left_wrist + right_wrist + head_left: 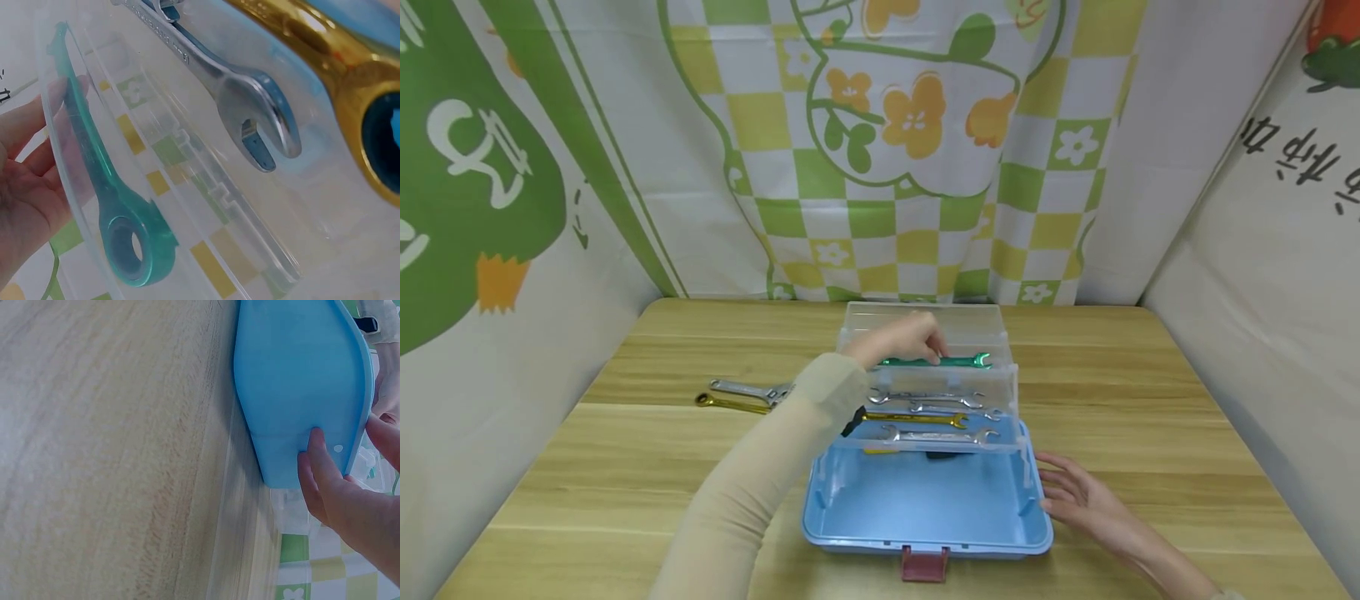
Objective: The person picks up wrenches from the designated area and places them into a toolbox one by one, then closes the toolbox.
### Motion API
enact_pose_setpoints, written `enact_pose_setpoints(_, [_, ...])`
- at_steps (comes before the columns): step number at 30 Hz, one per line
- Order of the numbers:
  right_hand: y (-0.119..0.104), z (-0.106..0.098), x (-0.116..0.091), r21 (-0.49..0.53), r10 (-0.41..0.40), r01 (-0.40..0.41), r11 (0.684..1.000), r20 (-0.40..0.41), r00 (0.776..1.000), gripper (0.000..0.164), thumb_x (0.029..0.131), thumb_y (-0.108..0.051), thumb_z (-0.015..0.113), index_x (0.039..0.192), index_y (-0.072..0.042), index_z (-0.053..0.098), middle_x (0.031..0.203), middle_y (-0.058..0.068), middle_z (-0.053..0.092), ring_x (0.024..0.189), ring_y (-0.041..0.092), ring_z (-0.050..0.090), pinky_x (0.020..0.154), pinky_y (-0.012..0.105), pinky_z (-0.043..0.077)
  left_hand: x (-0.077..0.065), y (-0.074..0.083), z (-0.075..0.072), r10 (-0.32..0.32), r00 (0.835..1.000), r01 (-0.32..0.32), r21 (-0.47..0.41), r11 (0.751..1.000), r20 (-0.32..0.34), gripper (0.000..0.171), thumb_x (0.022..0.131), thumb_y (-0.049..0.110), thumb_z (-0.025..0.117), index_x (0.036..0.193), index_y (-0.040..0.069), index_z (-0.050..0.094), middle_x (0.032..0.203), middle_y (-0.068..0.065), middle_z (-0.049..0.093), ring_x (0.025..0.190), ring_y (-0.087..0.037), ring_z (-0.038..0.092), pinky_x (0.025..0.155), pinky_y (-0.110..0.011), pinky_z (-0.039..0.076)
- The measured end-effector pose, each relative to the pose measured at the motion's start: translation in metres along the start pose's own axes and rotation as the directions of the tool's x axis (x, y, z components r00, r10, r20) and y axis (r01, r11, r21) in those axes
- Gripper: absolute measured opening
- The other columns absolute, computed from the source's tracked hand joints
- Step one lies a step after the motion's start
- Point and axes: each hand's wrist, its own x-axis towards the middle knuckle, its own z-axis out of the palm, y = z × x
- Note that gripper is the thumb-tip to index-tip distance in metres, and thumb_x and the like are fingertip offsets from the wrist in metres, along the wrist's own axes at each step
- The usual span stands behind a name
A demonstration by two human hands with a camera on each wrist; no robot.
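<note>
In the head view, my left hand [913, 337] pinches a green ratcheting combination wrench [966, 362] by its shaft at the raised clear tray [1017, 387] of a blue toolbox [925, 500]. Its ring end [139, 250] shows through the clear plastic in the left wrist view, with the left fingers [53, 109] at the shaft. At the toolbox's right side is my right hand [1086, 504], its thumb at the rim and its fingers [320, 456] against the outer wall. Silver wrenches [940, 437] and a gold wrench [917, 418] lie in the tray section below the green one.
Left of the toolbox, an adjustable wrench [741, 388] and another gold wrench [730, 404] lie on the wooden table [587, 483], partly hidden by my left sleeve. A dark red latch [925, 564] hangs at the toolbox's front. Patterned curtains [760, 208] stand behind the table.
</note>
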Motion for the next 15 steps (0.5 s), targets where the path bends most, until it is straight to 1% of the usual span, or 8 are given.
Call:
enact_pose_setpoints(5, [-0.0004,0.0,-0.0002,0.009,0.003,-0.003,1.0,0.003,1.0,0.066,0.089,-0.01,0.051,0.137,0.006,0.008,0.134,0.037,0.02,0.12,0.043,0.033,0.089,0.032,0.043,-0.0008,0.0012,-0.0008,-0.01,1.0,0.01,0.017,1.0,0.005,0.016,0.08,0.007,0.063,0.095,0.004,0.068,0.09,-0.006,0.067,0.079,-0.014,0.061,0.068,-0.02,0.047])
enact_pose_setpoints(9, [-0.0008,0.0003,-0.0005,0.011,0.003,-0.003,1.0,0.005,1.0,0.066,0.089,-0.01,0.051,0.137,0.006,0.008,0.134,0.037,0.02,0.12,0.043,0.033,0.089,0.033,0.043,-0.0017,0.0021,-0.0004,-0.008,1.0,0.008,0.04,0.999,-0.006,0.016,0.08,0.007,0.064,0.095,0.004,0.068,0.091,-0.006,0.067,0.081,-0.014,0.061,0.07,-0.02,0.047])
enact_pose_setpoints(15, [-0.0026,0.0003,-0.0009,0.006,0.009,-0.01,1.0,0.011,1.0,0.066,0.09,-0.01,0.05,0.137,0.006,0.008,0.134,0.037,0.019,0.12,0.045,0.031,0.09,0.034,0.042,-0.0025,0.0034,0.0008,-0.022,1.0,0.023,0.049,0.999,-0.017,0.016,0.08,0.007,0.063,0.095,0.005,0.069,0.09,-0.005,0.067,0.08,-0.014,0.061,0.069,-0.021,0.047])
